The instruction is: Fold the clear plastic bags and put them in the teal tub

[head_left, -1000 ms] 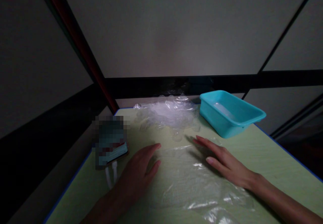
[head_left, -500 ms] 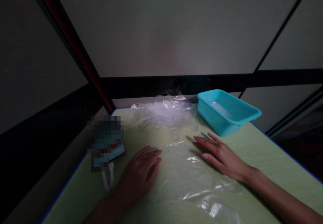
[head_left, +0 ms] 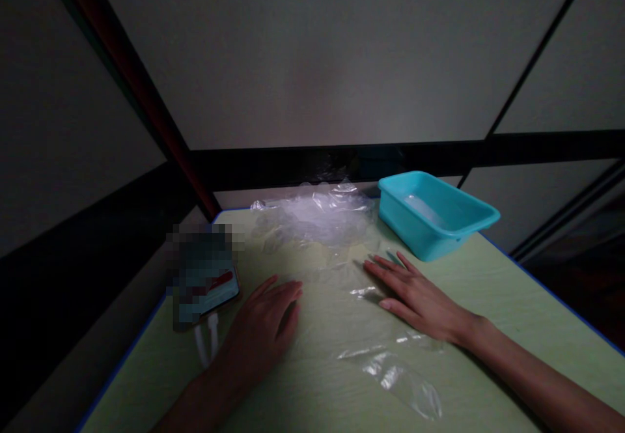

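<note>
A thin clear plastic glove [head_left: 390, 371] lies spread on the table between my hands, with one finger-shaped end toward the near side. My right hand [head_left: 424, 303] rests flat on its right part, fingers stretched and spread. At the glove's left edge is my left hand [head_left: 266, 322], palm down, its fingers loosely extended and the thumb a little apart from them. Beyond both hands sits a crumpled pile of clear plastic gloves [head_left: 317, 218].
A turquoise plastic basin [head_left: 415, 228] stands at the back right of the pale green table [head_left: 517, 296]. On the left lies a phone [head_left: 219, 293], partly pixelated, with a white cable [head_left: 213, 335] beside it. Panelled walls [head_left: 312, 62] rise behind the table.
My right hand has slid slightly left and its fingers have spread wider over the plastic. My left hand has shifted slightly left. The near end of the glove lies flatter.
</note>
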{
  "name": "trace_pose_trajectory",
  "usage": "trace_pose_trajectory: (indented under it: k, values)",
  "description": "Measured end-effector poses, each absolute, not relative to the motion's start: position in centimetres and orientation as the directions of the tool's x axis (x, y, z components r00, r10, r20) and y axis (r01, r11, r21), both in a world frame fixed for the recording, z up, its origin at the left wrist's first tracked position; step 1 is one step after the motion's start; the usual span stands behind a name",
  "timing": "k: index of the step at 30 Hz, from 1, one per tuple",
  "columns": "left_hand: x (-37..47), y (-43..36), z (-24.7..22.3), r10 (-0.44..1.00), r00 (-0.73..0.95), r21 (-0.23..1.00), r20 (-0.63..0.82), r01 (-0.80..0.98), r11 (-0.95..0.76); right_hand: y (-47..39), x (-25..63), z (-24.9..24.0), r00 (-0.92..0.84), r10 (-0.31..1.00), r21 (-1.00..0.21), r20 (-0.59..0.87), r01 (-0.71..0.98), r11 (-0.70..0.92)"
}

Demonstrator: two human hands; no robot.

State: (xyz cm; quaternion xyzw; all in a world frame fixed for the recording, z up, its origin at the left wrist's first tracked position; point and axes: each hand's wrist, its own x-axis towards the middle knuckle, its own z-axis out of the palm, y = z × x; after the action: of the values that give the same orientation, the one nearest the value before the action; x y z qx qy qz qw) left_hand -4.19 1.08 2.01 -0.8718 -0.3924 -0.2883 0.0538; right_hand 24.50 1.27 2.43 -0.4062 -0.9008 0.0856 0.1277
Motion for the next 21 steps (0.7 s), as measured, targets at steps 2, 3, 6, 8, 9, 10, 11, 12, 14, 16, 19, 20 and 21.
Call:
trace_pose_trajectory:
  k: [2, 3, 6, 8, 9, 10, 11, 12, 14, 16, 19, 20, 21]
  values:
    - [-4.2, 1.1, 1.9, 0.652, 0.528, 0.117, 0.545, 0.722, -0.682, 1.3, 24.5, 2.4, -0.636, 0.753, -0.262, 0.170, 0.707, 0.657]
    - [-4.2, 1.1, 1.9, 0.649, 0.529, 0.113, 0.547, 0.721, -0.684, 1.3, 24.5, 2.4, -0.634, 0.753, -0.262, 0.178, 0.707, 0.657]
    - [-4.1, 1.0, 1.9, 0.636, 0.528, 0.111, 0.563, 0.714, -0.691, 1.4, 24.7, 2.2, -0.618, 0.755, -0.259, 0.217, 0.709, 0.655]
    - [-4.1, 1.1, 2.0, 0.634, 0.524, 0.119, 0.568, 0.710, -0.694, 1.5, 24.8, 2.1, -0.604, 0.761, -0.266, 0.235, 0.713, 0.648]
    - [-4.1, 1.1, 2.0, 0.636, 0.523, 0.127, 0.568, 0.708, -0.695, 1.6, 24.9, 2.1, -0.598, 0.764, -0.270, 0.240, 0.715, 0.645]
    - [-4.2, 1.1, 2.0, 0.639, 0.520, 0.138, 0.566, 0.705, -0.696, 1.5, 24.9, 2.3, -0.594, 0.766, -0.274, 0.246, 0.716, 0.643]
    - [-4.2, 1.1, 2.0, 0.647, 0.514, 0.157, 0.563, 0.702, -0.694, 1.4, 24.9, 2.5, -0.593, 0.765, -0.282, 0.252, 0.711, 0.644]
    - [-4.1, 1.1, 2.0, 0.661, 0.503, 0.187, 0.557, 0.700, -0.689, 1.2, 24.8, 2.9, -0.603, 0.758, -0.296, 0.250, 0.698, 0.653]
    - [-4.0, 1.0, 2.0, 0.721, 0.449, 0.298, 0.528, 0.697, -0.653, 0.5, 24.8, 4.2, -0.657, 0.724, -0.343, 0.212, 0.643, 0.684]
    - [-3.8, 0.7, 2.1, 0.815, 0.378, 0.470, 0.440, 0.676, -0.567, -0.7, 24.8, 5.7, -0.763, 0.642, -0.416, 0.075, 0.561, 0.716]
    - [-3.1, 0.1, 2.4, 0.897, 0.367, 0.726, 0.246, 0.543, -0.421, -2.6, 24.9, 7.2, -0.835, 0.548, -0.468, -0.059, 0.508, 0.723]
    - [-2.9, -0.1, 2.4, 0.899, 0.395, 0.797, 0.191, 0.473, -0.377, -3.1, 25.0, 7.4, -0.838, 0.539, -0.474, -0.082, 0.509, 0.719]
    - [-2.7, -0.3, 2.4, 0.891, 0.430, 0.855, 0.145, 0.398, -0.332, -3.5, 25.0, 7.5, -0.836, 0.540, -0.479, -0.098, 0.516, 0.710]
